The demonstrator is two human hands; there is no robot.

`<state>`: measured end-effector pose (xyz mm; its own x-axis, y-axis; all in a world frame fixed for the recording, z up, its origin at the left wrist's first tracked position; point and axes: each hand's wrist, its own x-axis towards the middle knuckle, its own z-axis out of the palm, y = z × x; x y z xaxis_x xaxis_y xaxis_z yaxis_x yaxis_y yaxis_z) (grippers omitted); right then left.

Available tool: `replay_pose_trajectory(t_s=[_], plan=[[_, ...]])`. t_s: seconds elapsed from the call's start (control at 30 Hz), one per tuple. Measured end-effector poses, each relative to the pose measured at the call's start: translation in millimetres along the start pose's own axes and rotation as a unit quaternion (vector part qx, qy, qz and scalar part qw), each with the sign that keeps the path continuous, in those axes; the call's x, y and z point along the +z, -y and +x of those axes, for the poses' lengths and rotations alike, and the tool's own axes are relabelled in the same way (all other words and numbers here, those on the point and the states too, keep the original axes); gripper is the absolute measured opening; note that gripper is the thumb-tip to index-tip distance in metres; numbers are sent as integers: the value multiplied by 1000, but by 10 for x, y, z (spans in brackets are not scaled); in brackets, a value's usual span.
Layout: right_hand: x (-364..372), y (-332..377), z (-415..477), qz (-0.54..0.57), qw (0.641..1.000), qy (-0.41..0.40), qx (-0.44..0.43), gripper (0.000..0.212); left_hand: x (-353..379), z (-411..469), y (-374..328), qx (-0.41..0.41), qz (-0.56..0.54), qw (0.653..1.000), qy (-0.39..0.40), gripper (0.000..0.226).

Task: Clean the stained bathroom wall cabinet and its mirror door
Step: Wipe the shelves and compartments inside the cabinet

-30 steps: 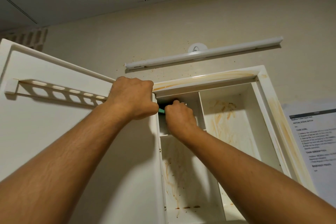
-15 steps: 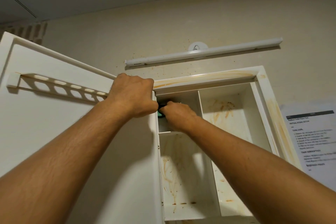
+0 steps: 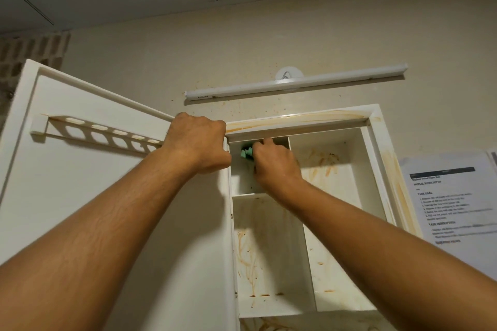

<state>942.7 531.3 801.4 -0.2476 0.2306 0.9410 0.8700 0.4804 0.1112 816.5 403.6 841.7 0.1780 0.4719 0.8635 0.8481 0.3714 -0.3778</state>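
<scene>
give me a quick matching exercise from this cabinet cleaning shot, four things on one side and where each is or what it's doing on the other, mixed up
Column 1
1. left hand
2. right hand
3. lamp
4. sheet of paper

Column 2
a. on the wall to the right of the cabinet
b. grips the top edge of the open door
c. on the wall above the cabinet
d. holds a green sponge in the top left compartment

Pairs: 1-b, 2-d, 3-c, 4-a
</scene>
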Motion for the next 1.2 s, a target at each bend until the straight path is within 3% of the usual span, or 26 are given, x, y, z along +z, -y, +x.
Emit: replay_pose_trajectory(t_s=[0.1,0.23,0.3,0.37,0.43,0.5,0.57,0.63,0.73,0.9,1.03,1.2], plan=[[208,200,76,62,997,50,0,17,10,-5,-10,-1,0,1000,3,46],[299,146,233,104,982,153,-35,25,39,-12,-4,6,1,1000,-12,43],[247,76,269,80,971,210,-86,37,32,-14,6,5,-8,1000,-21,42],[176,58,274,25,960,254,-119,35,35,-29,13,-1,-17,1000,-22,45],[125,42,230,-25,964,237,-118,23,27,-22,11,-4,-18,1000,-21,48],[129,4,126,-17,984,167,-66,13,21,-24,15,0,-11,1000,-17,49],[222,-37,31,38,995,93,25,12,34,-27,11,5,-8,1000,-16,50],[303,-15,40,133,984,47,107,17,50,-13,4,7,-10,1000,-19,50],[332,119,181,208,970,55,112,20,62,20,7,-3,-8,1000,-20,53],[377,121,273,126,982,133,-49,16,97,10,-7,-9,8,999,-34,55],[183,31,253,-22,958,240,-155,24,65,-18,9,-14,-7,1000,-27,51],[-140,-118,215,-201,948,190,-156,17,10,-17,14,-1,-8,1000,-11,41]])
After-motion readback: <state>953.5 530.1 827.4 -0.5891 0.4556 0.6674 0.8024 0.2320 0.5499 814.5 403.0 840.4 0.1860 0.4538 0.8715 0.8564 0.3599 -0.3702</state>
